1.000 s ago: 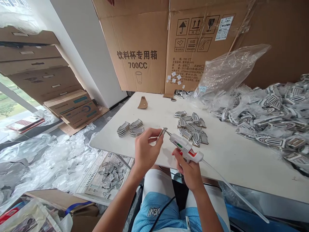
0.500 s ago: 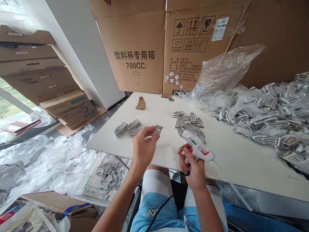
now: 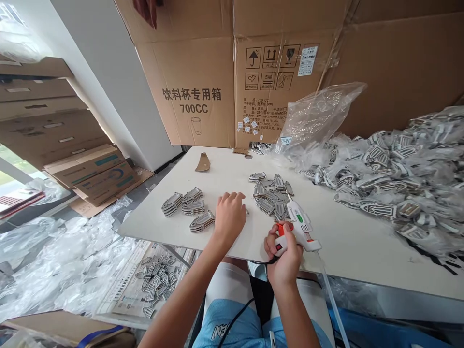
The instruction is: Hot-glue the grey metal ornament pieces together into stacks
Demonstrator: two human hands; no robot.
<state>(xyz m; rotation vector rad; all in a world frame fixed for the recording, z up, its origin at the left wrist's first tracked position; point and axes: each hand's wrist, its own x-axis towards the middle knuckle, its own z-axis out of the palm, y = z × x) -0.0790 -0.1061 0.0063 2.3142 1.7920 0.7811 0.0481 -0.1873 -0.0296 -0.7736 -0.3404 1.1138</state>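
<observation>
My right hand (image 3: pixel 284 249) is wrapped round the handle of a white glue gun (image 3: pixel 300 222) with a red trigger; its nozzle points up beside a loose cluster of grey metal pieces (image 3: pixel 270 195). A clear glue stick (image 3: pixel 331 295) trails from the gun's rear. My left hand (image 3: pixel 230 215) is over the white table (image 3: pixel 235 169), back upward, with curled fingers. The hand hides whatever is under it; a small bit of metal shows at its right edge. Left of it stand neat stacks of similar pieces (image 3: pixel 202 221).
A large heap of plastic-wrapped metal pieces (image 3: pixel 380 179) covers the table's right side. Behind stands a cardboard box (image 3: pixel 195 63) with a clear bag (image 3: pixel 322 111) before it. A cardboard scrap (image 3: pixel 203 162) lies at the back. Below left, a tray (image 3: pixel 125 302) holds more pieces.
My left hand has turned over and lowered towards the table; the piece it held is now hidden. The glue gun has tilted more upright. The view has shifted slightly.
</observation>
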